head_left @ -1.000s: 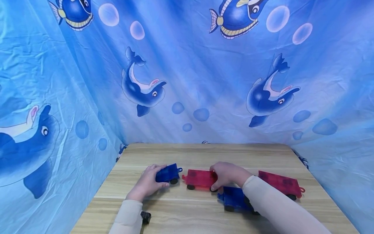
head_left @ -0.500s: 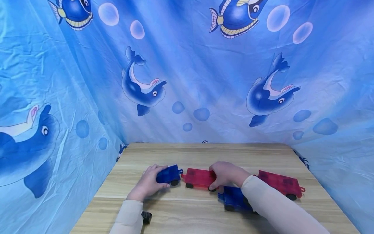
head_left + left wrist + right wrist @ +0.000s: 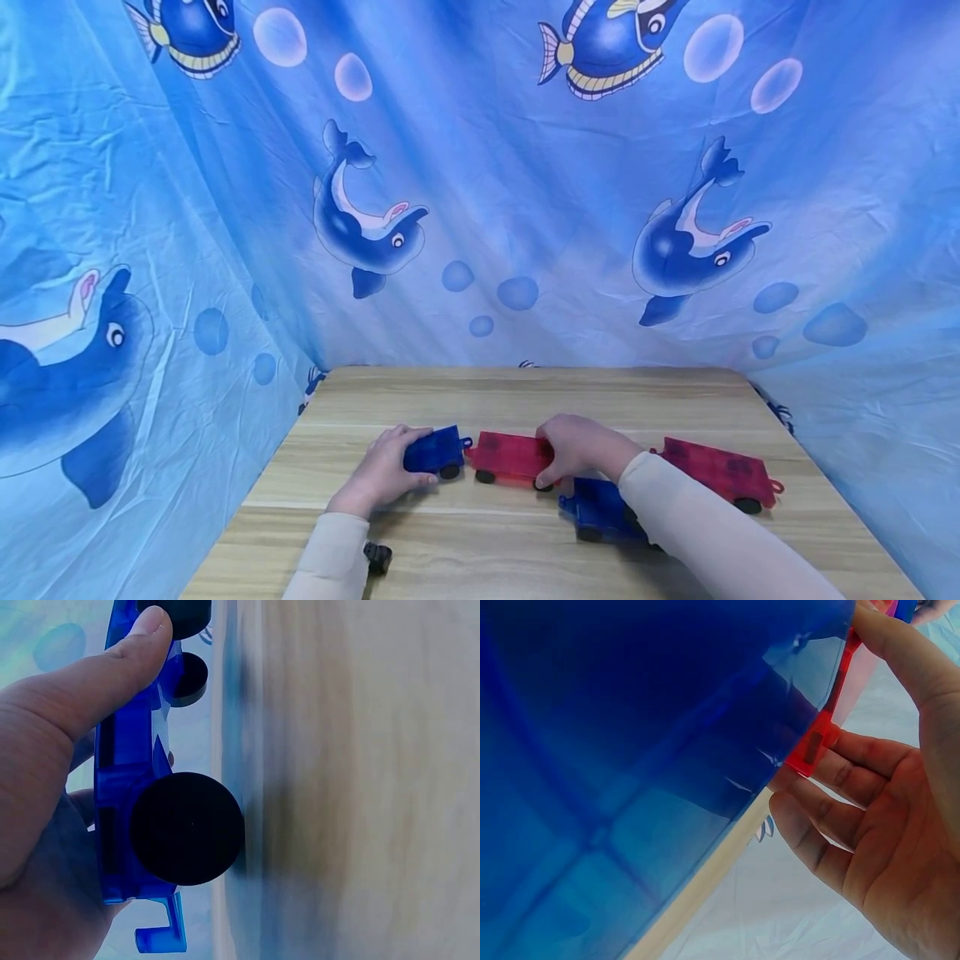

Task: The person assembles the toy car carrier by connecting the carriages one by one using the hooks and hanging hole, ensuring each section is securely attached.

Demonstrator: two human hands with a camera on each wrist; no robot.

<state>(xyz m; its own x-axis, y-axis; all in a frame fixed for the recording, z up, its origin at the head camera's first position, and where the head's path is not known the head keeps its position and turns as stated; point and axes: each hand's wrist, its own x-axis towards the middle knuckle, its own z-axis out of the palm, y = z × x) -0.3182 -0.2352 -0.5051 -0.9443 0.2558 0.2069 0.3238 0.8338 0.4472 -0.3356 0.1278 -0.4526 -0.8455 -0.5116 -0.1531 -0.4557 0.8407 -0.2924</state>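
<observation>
My left hand [image 3: 384,468] grips a translucent blue toy train car [image 3: 435,451], thumb on the near side. In the left wrist view the same blue car [image 3: 124,757] shows black wheels close to the tabletop and a hook at its rear end. My right hand [image 3: 581,450] holds a red toy train car [image 3: 510,457] at its right end, fingers on the far side and thumb on the near side. The blue car's ring and the red car's hook overlap between the hands; whether they are linked cannot be told. In the right wrist view, a blue car [image 3: 630,750] partly hides the red one.
A second blue car [image 3: 600,508] stands just below my right hand, partly covered by the sleeve. Another red car [image 3: 716,469] sits to the right, angled. A small black object [image 3: 378,558] is beside the left sleeve. Printed blue cloth [image 3: 480,183] surrounds the wooden table [image 3: 480,550].
The held red car has shifted slightly left and the held blue car slightly right, closing the gap between their ends. The other two cars have stayed put.
</observation>
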